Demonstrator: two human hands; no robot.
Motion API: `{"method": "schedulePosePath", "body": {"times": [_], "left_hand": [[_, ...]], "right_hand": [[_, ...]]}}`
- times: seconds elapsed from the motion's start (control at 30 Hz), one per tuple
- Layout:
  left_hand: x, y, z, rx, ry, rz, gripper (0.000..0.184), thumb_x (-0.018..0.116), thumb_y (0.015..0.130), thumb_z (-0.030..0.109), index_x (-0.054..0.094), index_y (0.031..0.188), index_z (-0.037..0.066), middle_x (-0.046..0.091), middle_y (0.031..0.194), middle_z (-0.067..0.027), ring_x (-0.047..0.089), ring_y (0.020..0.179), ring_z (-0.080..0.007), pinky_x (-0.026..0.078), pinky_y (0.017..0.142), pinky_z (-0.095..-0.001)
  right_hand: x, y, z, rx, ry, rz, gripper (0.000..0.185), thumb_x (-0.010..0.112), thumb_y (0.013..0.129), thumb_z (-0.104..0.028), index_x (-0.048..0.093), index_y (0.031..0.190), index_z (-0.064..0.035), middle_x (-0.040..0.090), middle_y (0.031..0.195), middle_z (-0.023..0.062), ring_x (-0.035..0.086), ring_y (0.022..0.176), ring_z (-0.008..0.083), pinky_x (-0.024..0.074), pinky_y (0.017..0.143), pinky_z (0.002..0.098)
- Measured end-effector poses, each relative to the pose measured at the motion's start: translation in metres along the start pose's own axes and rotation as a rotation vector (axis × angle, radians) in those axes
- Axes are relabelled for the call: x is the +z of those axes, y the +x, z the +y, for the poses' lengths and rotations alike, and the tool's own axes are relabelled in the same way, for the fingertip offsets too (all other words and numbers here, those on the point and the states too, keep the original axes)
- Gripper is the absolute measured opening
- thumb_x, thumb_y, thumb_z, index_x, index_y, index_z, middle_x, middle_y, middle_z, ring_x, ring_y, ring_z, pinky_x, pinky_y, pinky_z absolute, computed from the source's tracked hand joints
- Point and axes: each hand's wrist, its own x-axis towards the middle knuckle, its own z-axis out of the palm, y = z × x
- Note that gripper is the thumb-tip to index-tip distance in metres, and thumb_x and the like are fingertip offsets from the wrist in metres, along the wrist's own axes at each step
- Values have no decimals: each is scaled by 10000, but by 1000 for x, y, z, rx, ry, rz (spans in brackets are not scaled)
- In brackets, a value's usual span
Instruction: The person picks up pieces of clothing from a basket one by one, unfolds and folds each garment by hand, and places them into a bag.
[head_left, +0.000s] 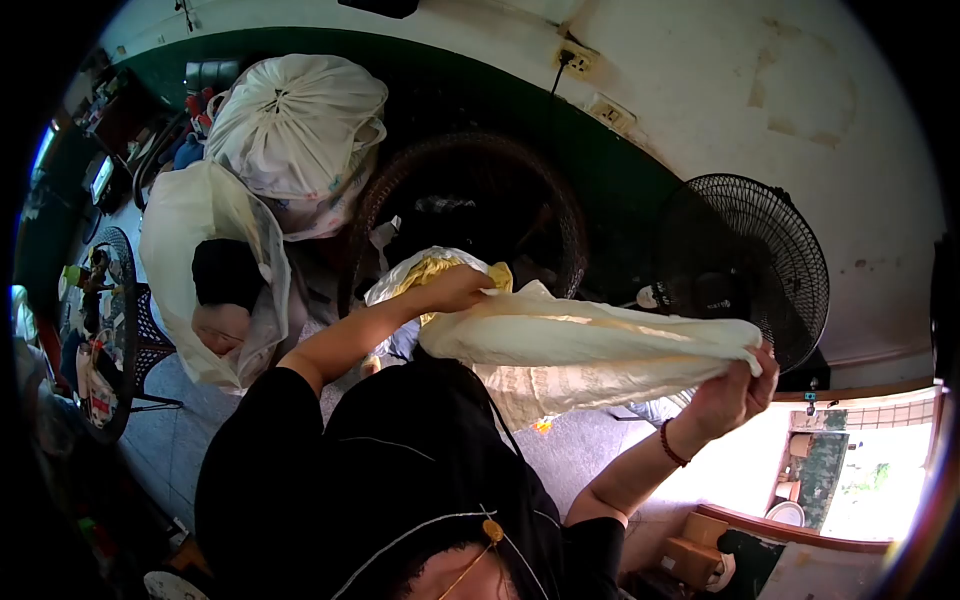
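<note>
A cream-white cloth point(590, 345) is stretched sideways in front of my chest, its lower part hanging in folds. My left hand point(460, 288) grips its left end, the fingers closed and partly hidden by the fabric. At the right end, my right hand point(738, 392) pinches the cloth's corner between thumb and fingers; a dark red bead bracelet is on that wrist. Just behind my left hand lies a bundle of yellow and white fabric point(425, 270), at the front of a round dark wicker chair point(570, 215).
A black fan point(780, 250) stands at the right by the wall. At the left are a tied white sack point(300, 120) and an open white bag point(175, 230) with dark fabric inside. Cardboard boxes point(690, 562) sit lower right, and a cluttered round table point(124, 330) is far left.
</note>
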Motion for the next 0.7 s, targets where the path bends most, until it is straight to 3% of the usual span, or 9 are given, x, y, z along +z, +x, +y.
{"method": "schedulePosePath", "body": {"times": [0.03,0.1,0.13,0.2,0.23,0.3,0.43,0.7], "left_hand": [[4,-6,-7,2,-8,-6,196,594,673,77,617,858,15,613,825,-166,590,776,-306,456,680,-359],[18,-18,-30,96,-11,235,218,598,666,34,625,881,59,625,845,-121,598,793,-280,464,689,-343],[20,-23,-35,143,35,406,277,596,667,3,622,923,107,630,866,-81,604,805,-255,472,694,-323],[11,-30,-43,214,93,628,276,585,690,6,599,958,72,625,908,-102,604,866,-254,488,745,-316],[4,-32,-43,233,147,717,259,577,699,5,594,954,52,623,920,-115,602,887,-257,490,764,-320],[-7,-38,-36,201,149,768,238,558,728,2,582,965,13,613,953,-145,592,924,-271,487,793,-327],[-12,-42,-37,169,144,813,252,544,760,19,572,1010,32,598,994,-156,598,904,-279,504,745,-306],[-2,-45,-39,157,41,736,259,561,735,16,586,991,43,604,974,-142,607,860,-268,499,724,-295]], "right_hand": [[-9,1,-4,-35,-9,-39,116,561,701,23,536,813,7,525,806,99,505,691,156,424,633,250],[-23,-5,-20,-40,-17,-88,111,588,743,-52,511,814,-15,501,754,83,485,644,144,407,550,261],[-36,-6,-21,-139,65,-270,146,603,764,-117,493,805,-30,488,752,81,464,594,139,379,480,276],[-69,-42,-31,-140,103,-268,151,585,782,-160,485,798,-49,479,778,54,464,615,137,371,463,278],[-69,-58,-42,-168,176,-365,112,558,789,-109,520,868,-40,509,833,68,505,721,160,421,548,271],[-48,-6,-62,49,507,-1343,135,568,765,-13,598,897,-13,577,928,110,573,802,191,478,641,279],[-17,-38,-97,-9,329,-1264,60,624,698,-4,643,755,-11,625,783,122,581,616,196,467,581,270],[-25,-40,-94,-32,413,-1145,66,601,692,9,644,742,4,618,725,137,578,579,199,470,570,273]]}}
